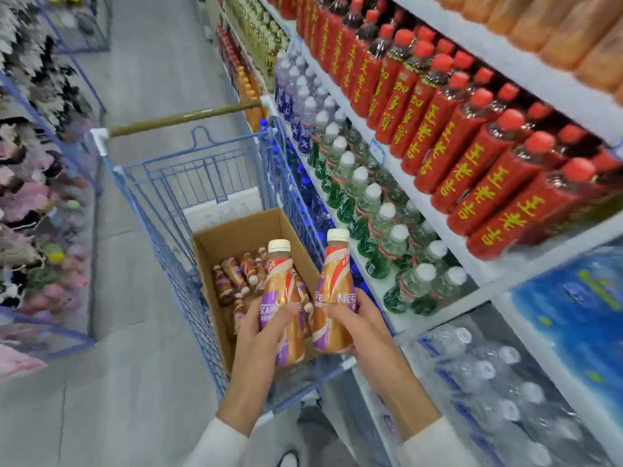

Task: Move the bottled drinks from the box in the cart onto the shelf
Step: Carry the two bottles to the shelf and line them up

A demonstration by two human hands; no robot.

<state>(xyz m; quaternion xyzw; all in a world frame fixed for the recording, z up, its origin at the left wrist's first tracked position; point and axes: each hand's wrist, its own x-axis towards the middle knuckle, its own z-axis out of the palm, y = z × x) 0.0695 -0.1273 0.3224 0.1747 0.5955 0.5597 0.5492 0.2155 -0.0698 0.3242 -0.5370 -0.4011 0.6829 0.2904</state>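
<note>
Your left hand (266, 326) and right hand (350, 318) each grip a bottle (285, 298) low in the frame; loosen either and it could drop back into the box (236, 237).

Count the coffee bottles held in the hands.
2: the left hand holds one bottle, the right hand the other bottle, over the box; more lie inside, partly hidden.

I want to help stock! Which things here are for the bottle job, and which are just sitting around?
For the job: left hand, right hand, left coffee bottle, right coffee bottle, boxed bottles, cardboard box, blue cart, shelf.

Just sitting around: red bottles, green bottles, wrapped water bottles, fluffy goods.
</note>
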